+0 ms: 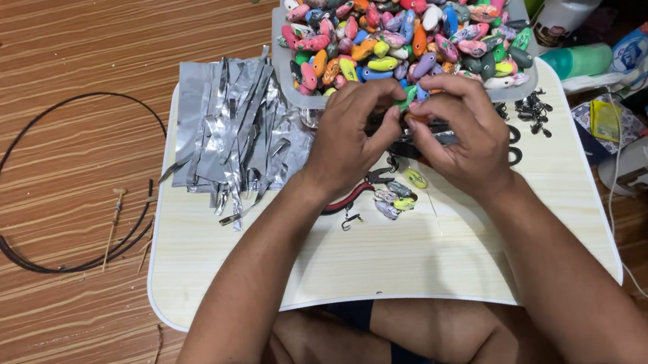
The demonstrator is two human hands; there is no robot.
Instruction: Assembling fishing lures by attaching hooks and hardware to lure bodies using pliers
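Observation:
Both hands meet over the middle of a pale wooden lap table [366,259]. My left hand [348,142] and my right hand [457,128] pinch one small lure body [409,99] between their fingertips; most of it is hidden. Just beyond the fingers stands a clear tray [289,87] heaped with several small painted lure bodies [403,24] in many colours. Below the hands lie red-handled pliers [354,195], a few finished lures [396,198] and a loose hook [351,221].
A pile of silver foil strips [231,127] covers the table's left part. Small black metal clips [533,108] lie at the right. A black wire loop [29,193] rests on the wooden floor. Bottles, a tape roll [570,4] and clutter crowd the right.

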